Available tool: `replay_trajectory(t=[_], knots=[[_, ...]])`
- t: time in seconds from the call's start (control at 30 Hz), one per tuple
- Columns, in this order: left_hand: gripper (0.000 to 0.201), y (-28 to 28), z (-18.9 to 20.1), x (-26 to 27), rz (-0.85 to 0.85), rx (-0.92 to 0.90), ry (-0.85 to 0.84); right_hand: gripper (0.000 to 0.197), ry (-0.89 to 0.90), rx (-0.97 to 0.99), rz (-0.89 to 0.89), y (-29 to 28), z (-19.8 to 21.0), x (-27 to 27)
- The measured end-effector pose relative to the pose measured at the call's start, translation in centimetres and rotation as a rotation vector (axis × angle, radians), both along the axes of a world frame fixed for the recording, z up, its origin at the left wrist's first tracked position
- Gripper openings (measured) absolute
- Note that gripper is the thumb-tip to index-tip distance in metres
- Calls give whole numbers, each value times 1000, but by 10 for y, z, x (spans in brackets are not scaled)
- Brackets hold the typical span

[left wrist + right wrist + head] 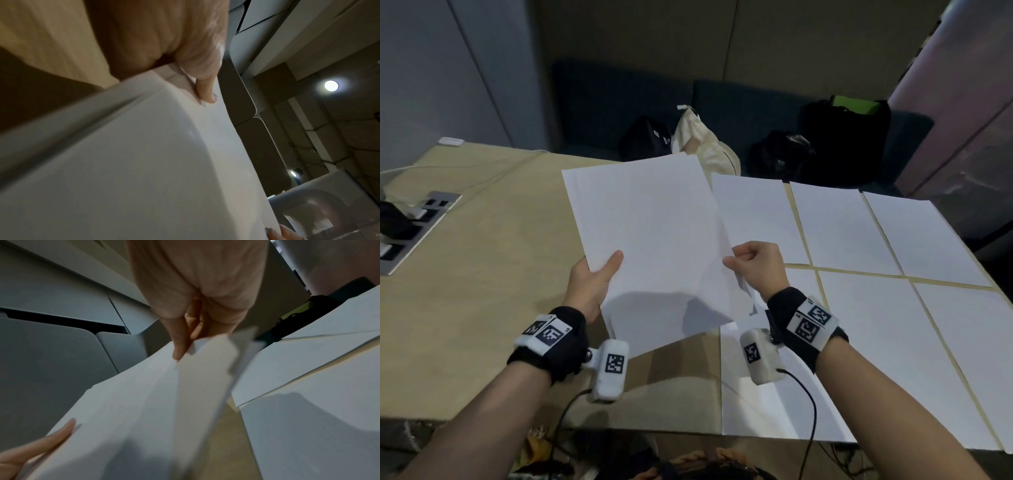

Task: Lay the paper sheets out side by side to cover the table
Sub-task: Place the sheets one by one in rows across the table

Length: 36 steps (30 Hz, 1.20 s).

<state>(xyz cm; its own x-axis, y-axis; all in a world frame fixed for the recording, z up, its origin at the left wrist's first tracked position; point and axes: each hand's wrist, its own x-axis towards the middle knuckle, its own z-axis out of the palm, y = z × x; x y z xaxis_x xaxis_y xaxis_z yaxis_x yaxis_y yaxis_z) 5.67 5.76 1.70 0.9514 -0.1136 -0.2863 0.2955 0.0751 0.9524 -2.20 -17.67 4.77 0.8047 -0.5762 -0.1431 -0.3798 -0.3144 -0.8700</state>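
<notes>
A stack of white paper sheets hangs above the wooden table. My left hand grips its left edge, thumb on top. My right hand pinches the right edge of the top sheet, which lifts off the stack. In the left wrist view the thumb presses on the stack. In the right wrist view thumb and fingers pinch the sheet's edge. Several sheets lie flat side by side on the right half of the table.
A power socket panel with plugs and a cable sits at the table's left. Behind the table a dark sofa holds black bags and a beige cloth bag. The left half of the table shows bare wood.
</notes>
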Motion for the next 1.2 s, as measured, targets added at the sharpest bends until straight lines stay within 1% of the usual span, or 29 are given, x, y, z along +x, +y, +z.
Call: replay_trajectory(t=[0.07,0.13,0.27,0.47,0.6,0.67,0.77,0.8,0.87,0.9,0.97,1.0,1.1,1.2], knots=[[32,3,-3,8,17,3,2,9,-11,9,-7,1,-3,10],[31,5,-5,16,24,3,4,6,-26,19,-4,1,-8,21],[31,11,-8,31,36,14,6,21,-57,81,-12,2,-17,42],[25,19,-10,53,63,22,-4,25,-36,81,-13,2,-28,77],[32,36,-13,67,105,73,-6,27,-49,123,-100,-4,-27,103],[33,49,-17,75,131,96,-9,24,-54,140,-182,-7,-27,119],[35,68,-23,82,181,121,-6,4,-25,123,-264,-7,-29,142],[35,74,-25,84,196,124,-3,2,-23,111,-274,-5,-30,148],[35,86,-29,87,216,122,1,6,-8,48,-252,-2,-34,160],[35,91,-31,88,226,115,5,13,23,-3,-225,-2,-36,164],[35,100,-34,89,253,105,14,25,119,-95,-155,-3,-45,173],[35,104,-35,90,261,95,18,27,168,-122,-117,-5,-51,176],[33,113,-38,91,280,54,30,27,266,-212,-22,-6,-62,180],[25,116,-42,92,256,23,27,25,308,-307,54,-5,-69,182]])
